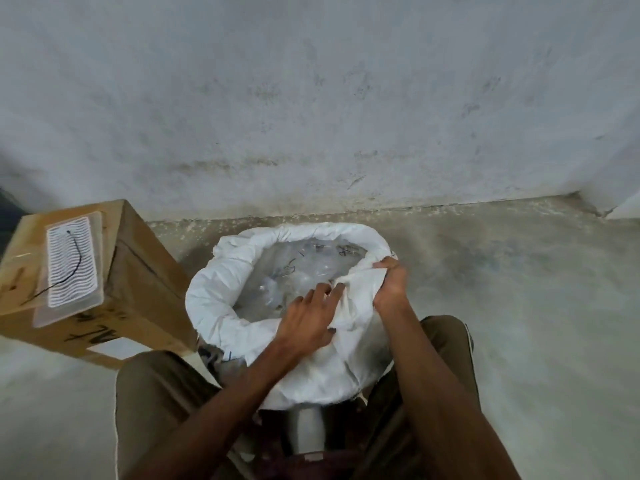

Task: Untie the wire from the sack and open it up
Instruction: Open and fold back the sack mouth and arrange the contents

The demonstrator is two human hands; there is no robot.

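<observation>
Between the knees, the sack point(221, 299) gapes. Right hand point(389, 282) clenches its rim; left hand point(308, 320) lies flat, gripping nothing. Best roll that bunched edge outward evenly.

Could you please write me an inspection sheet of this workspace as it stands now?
Surface: bare concrete floor, dusty along the wall.
Job's things: white sack open, rim rolled down, clear plastic pieces inside; no tie on its mouth.
Clutter: cardboard box left of the sack, carrying a clear tray.
Hands: left hand flat on the near rim; right hand gripping the rim's right side.
Cables: thin black wire on the tray.
Surroundings: stained plaster wall behind.
</observation>
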